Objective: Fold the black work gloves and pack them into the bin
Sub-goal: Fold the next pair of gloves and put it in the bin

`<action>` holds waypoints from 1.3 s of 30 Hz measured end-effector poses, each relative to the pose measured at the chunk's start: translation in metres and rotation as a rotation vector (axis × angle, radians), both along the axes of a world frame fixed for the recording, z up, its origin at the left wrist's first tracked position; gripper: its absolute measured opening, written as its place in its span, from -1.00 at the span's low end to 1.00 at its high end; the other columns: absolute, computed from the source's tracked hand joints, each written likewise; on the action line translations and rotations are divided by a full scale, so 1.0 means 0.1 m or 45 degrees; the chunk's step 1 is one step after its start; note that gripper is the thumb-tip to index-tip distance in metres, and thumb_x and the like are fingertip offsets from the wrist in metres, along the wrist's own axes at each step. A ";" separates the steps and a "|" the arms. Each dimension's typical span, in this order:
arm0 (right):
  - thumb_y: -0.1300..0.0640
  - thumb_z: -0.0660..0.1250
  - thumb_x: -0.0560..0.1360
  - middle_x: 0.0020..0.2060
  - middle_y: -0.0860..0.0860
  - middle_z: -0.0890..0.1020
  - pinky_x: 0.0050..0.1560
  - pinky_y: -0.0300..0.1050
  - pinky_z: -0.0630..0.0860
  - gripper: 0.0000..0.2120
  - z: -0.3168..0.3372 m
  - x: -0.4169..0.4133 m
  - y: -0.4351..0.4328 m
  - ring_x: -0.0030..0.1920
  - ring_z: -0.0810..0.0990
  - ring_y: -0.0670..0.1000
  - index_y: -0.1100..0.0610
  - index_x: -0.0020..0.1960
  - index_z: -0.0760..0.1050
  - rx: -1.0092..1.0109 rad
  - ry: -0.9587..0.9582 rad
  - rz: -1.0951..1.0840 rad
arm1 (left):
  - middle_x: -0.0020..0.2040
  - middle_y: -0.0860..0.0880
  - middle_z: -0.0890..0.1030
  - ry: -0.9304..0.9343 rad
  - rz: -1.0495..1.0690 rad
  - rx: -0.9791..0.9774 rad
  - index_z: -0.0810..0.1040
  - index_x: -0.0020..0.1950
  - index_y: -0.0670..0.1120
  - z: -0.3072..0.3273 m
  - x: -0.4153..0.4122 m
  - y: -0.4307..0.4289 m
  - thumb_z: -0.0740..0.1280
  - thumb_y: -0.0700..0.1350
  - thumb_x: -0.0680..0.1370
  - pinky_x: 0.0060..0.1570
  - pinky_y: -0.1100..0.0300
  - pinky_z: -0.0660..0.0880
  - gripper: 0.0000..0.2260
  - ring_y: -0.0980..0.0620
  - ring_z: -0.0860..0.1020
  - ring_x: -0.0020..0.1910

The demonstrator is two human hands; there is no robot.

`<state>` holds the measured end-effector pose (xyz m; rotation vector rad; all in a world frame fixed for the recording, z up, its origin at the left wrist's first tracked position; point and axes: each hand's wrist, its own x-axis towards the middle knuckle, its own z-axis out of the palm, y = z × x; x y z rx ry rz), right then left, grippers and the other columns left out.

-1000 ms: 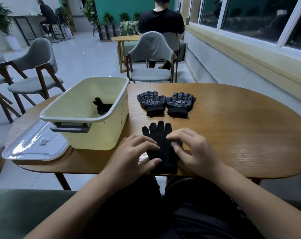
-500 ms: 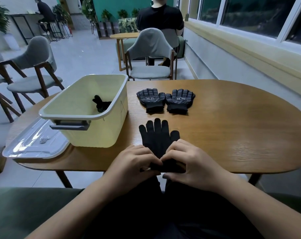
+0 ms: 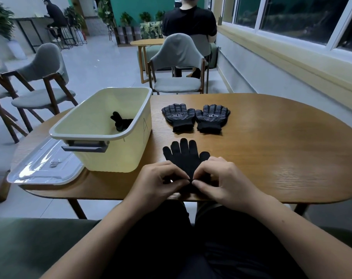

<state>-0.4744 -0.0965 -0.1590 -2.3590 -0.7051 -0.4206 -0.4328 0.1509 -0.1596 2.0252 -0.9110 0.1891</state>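
While both hands are placed at the near edge of the worktop (image 3: 271,150), four black gloves can be counted. A plain glove (image 3: 184,158) is laid flat just in front of the hands, its five finger tubes spread and pointed away from the person. Its cuff end is pinched from either side: the fingers (image 3: 178,174) of the left hand (image 3: 159,181) and the fingers (image 3: 204,174) of the right hand (image 3: 223,178) are curled and clamped on the fabric, the tips of the two hands almost met over it. The cuff itself is hidden under the hands, so whether one glove or a stacked pair is held cannot be told. Farther back, a first dotted glove (image 3: 178,116) and a second dotted glove (image 3: 211,115) are set side by side, their thumbs touching, cuffs toward the person; a printed mark is carried by each but cannot be read. One pale yellow bin (image 3: 110,158) is stood left of the gloves, a letter A drawn on its side wall. Inside it a crumpled glove (image 3: 120,122) is seen against the right wall, partly cut off by the rim. One clear lid (image 3: 44,168) is laid flat beside the bin, overhanging the worktop edge.
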 end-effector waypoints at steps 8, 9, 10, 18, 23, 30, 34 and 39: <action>0.02 0.43 0.63 -0.08 -0.18 0.55 0.07 -0.04 0.39 -0.96 -0.09 -0.01 0.02 0.00 0.44 -0.10 -0.05 0.00 0.63 -0.111 -0.125 -0.097 | -0.09 0.15 0.72 -0.031 0.069 -0.008 0.77 0.01 0.00 -0.06 -0.07 -0.04 0.59 -0.21 0.52 -0.15 0.34 0.49 -0.86 0.11 0.69 -0.11; 0.03 0.43 0.62 -0.07 -0.17 0.54 0.07 -0.02 0.40 -0.97 -0.09 -0.01 0.02 0.00 0.44 -0.10 -0.05 0.00 0.63 -0.101 -0.117 -0.103 | -0.07 0.15 0.70 -0.054 0.077 0.004 0.78 0.02 0.00 -0.06 -0.07 -0.04 0.59 -0.21 0.52 -0.13 0.34 0.50 -0.86 0.09 0.68 -0.09; 0.05 0.44 0.62 -0.07 -0.17 0.53 0.08 0.00 0.40 -0.98 -0.08 -0.01 0.01 0.01 0.43 -0.10 -0.05 0.01 0.64 -0.089 -0.113 -0.104 | -0.06 0.14 0.69 -0.079 0.087 0.015 0.78 0.03 0.01 -0.07 -0.07 -0.04 0.59 -0.21 0.52 -0.13 0.34 0.50 -0.85 0.09 0.67 -0.08; 0.33 0.39 0.57 0.00 -0.10 0.64 0.12 -0.05 0.40 -0.78 -0.12 -0.05 0.03 0.10 0.56 0.06 0.05 0.06 0.69 -0.193 -0.378 -0.118 | -0.05 0.13 0.68 -0.421 0.082 0.128 0.74 0.10 -0.01 -0.17 -0.08 -0.03 0.47 -0.10 0.61 -0.12 0.04 0.56 -0.90 0.03 0.59 -0.06; 0.31 0.25 0.63 -0.01 -0.04 0.66 0.06 0.02 0.53 -0.77 -0.15 -0.05 0.02 0.01 0.59 0.09 0.12 0.05 0.67 -0.208 -0.362 -0.047 | -0.04 0.11 0.67 -0.515 0.062 0.178 0.73 0.14 -0.03 -0.17 -0.10 -0.03 0.45 -0.15 0.63 -0.09 0.12 0.53 -0.88 0.03 0.58 -0.05; 0.23 0.38 0.53 -0.07 -0.06 0.61 0.03 0.06 0.49 -0.90 -0.10 -0.10 0.07 -0.04 0.55 0.07 0.09 0.02 0.62 -0.217 -0.308 -0.078 | -0.07 0.14 0.66 -0.466 0.077 0.168 0.73 0.12 -0.01 -0.16 -0.12 -0.06 0.59 -0.09 0.52 -0.09 0.10 0.55 -0.80 0.05 0.58 -0.07; 0.07 0.47 0.55 -0.08 -0.08 0.62 0.03 0.05 0.50 -0.88 -0.10 -0.10 0.06 -0.03 0.55 0.04 0.08 0.05 0.62 -0.192 -0.290 -0.084 | 0.00 0.20 0.67 -0.340 0.108 0.161 0.67 0.27 0.04 -0.12 -0.14 -0.02 0.59 -0.08 0.51 -0.10 0.09 0.61 -0.65 0.12 0.64 -0.01; 0.04 0.44 0.59 -0.07 -0.08 0.67 0.05 0.04 0.50 -0.81 -0.12 -0.06 0.07 -0.01 0.59 0.04 0.09 0.15 0.64 -0.218 -0.346 -0.128 | -0.05 0.24 0.67 -0.210 0.230 0.174 0.48 0.40 0.14 -0.10 -0.17 -0.07 0.55 -0.06 0.53 -0.09 0.21 0.56 -0.52 0.26 0.58 -0.04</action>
